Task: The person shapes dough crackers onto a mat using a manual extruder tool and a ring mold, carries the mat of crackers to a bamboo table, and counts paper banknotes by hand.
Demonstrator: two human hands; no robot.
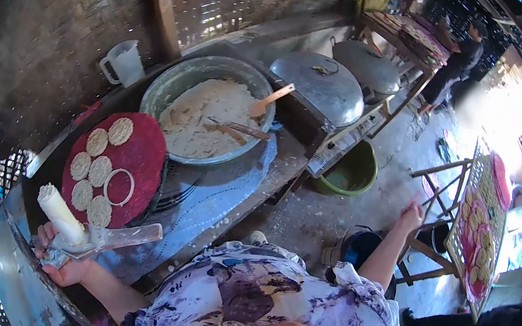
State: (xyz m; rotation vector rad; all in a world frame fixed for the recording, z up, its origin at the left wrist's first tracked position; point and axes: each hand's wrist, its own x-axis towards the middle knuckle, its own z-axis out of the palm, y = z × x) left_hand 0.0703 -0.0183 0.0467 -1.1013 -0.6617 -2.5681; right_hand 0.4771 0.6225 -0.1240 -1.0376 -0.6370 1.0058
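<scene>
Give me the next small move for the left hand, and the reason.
Probably move the left hand toward the white ring: it holds a tool with a pale cylinder in it, while the ring lies on the red mat with only red showing inside, beside six pale discs.

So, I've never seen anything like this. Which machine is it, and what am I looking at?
No machine here: a person works with two bare hands. The one picture comes from a camera worn on their head, so you look down over their patterned top.

Their left hand holds a tool with a pale cylinder sticking up. The right hand is out to the side; I can't tell whether it holds anything.

On the worktop are a round red mat bearing six pale discs and a wide basin of pale, doughy-looking stuff.
</scene>
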